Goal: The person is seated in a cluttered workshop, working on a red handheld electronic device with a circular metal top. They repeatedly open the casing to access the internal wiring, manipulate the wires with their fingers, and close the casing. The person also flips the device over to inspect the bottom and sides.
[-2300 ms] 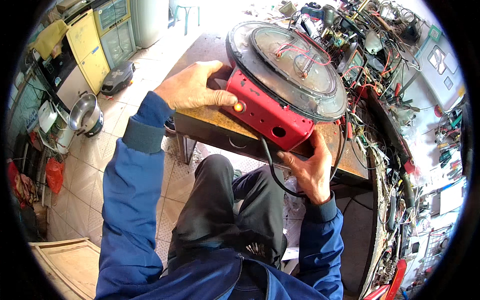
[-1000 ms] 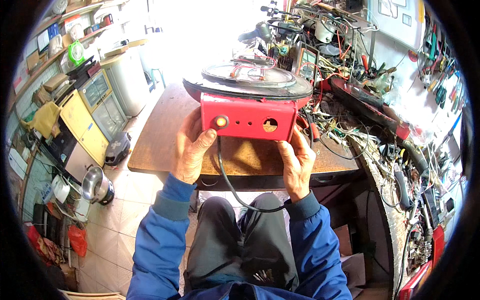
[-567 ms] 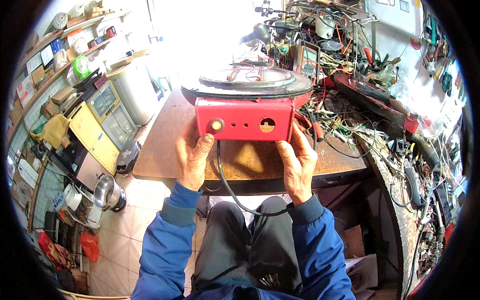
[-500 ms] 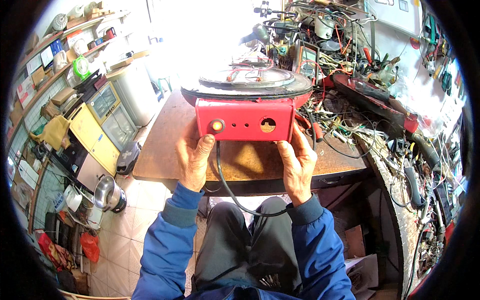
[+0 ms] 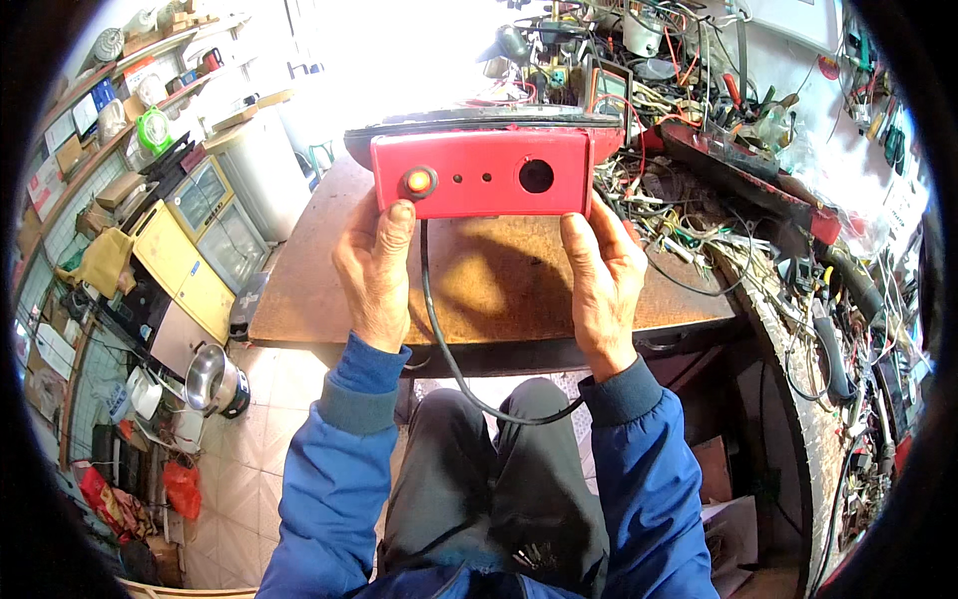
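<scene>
My left hand [image 5: 379, 255] and my right hand [image 5: 599, 255] grip the lower corners of a red metal device [image 5: 399, 145], thumbs on its front. The device is held up above a worn wooden desk [image 5: 309, 290]. Its front has a glowing orange button [image 5: 419, 182], two small holes and a larger round hole [image 5: 536, 176]. A dark round plate [image 5: 459, 123] on top shows nearly edge-on. A black cord [image 5: 439, 339] hangs from below the device and loops toward my right wrist.
A dense heap of cables and parts [image 5: 689, 90] covers the desk's right and back. Tools hang on the right wall. At left are loaded shelves [image 5: 140, 90], a yellow cabinet [image 5: 200, 280], a white appliance [image 5: 259, 170] and a steel pot [image 5: 210, 377] on the tiled floor.
The device was angled to the right earlier, then turned square to me. Since half a second ago both hands have raised it and tilted it, so less of its top shows.
</scene>
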Motion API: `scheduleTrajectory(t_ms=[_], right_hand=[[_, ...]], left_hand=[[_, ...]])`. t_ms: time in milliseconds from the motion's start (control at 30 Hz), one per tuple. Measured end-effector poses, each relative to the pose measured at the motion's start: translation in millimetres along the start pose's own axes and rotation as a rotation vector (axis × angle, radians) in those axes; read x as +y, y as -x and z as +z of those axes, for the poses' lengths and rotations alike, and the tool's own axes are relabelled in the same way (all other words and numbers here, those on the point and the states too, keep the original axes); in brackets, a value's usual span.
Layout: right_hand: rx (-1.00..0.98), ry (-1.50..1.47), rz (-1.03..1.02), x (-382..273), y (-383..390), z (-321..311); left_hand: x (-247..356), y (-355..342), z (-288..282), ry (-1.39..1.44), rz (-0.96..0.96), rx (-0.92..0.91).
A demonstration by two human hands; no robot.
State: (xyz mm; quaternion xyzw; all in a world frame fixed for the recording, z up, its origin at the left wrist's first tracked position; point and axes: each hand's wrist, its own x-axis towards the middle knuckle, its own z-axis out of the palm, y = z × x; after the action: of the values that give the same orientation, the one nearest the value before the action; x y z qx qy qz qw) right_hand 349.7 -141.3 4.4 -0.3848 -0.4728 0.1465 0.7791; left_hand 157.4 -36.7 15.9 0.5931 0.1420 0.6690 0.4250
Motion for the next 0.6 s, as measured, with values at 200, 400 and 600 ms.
scheduleTrajectory(t_ms=[200, 400, 600], right_hand=[[-0.02, 0.0, -0.057, -15, -23, 2], [-0.04, 0.23, -0.163, -22, -39, -6], [-0.055, 0.101, -0.177, -15, -52, -7]], left_hand=[[16, -20, 16, -0.09, 0.006, 0.023], [19, -37, 20, -0.195, 0.068, 0.057], [23, -53, 20, -0.164, 0.027, 0.014]])
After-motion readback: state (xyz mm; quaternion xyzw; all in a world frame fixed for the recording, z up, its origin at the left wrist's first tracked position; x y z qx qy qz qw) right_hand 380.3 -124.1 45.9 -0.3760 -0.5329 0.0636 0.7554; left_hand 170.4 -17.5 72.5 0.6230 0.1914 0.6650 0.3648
